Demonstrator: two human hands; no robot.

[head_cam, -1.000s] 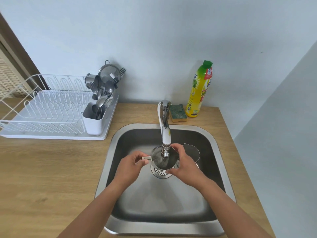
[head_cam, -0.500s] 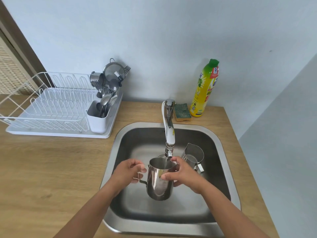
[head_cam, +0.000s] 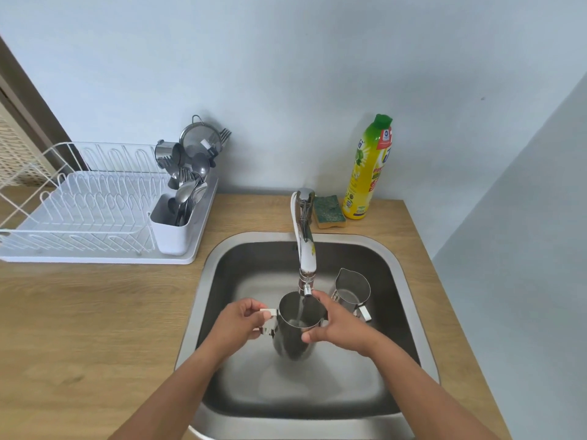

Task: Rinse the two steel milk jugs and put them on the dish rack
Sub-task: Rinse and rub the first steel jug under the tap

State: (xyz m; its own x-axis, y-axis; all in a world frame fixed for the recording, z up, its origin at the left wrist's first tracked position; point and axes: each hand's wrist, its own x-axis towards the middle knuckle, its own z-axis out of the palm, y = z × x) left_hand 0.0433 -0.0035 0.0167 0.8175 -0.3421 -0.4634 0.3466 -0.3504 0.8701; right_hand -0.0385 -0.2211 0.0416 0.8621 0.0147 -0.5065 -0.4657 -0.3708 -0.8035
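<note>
A steel milk jug [head_cam: 293, 338] is held upright under the tap [head_cam: 305, 246], and a thin stream of water runs into its mouth. My left hand [head_cam: 237, 325] grips the jug's handle on the left. My right hand [head_cam: 338, 325] wraps the jug's rim and right side. A second steel milk jug [head_cam: 352, 292] stands upright on the sink floor to the right, untouched. The white dish rack [head_cam: 79, 211] sits on the counter at the left, its plate slots bare.
The steel sink [head_cam: 403, 281] is set in a wooden counter [head_cam: 95, 328]. A cutlery holder [head_cam: 173, 230] with spoons, forks and a strainer stands at the rack's right end. A green sponge [head_cam: 328, 211] and a yellow dish soap bottle [head_cam: 368, 169] stand behind the tap. A wall closes the right side.
The jug went from tilted toward me to upright, a little lower under the spout, and water now runs into it. Both hands kept their hold.
</note>
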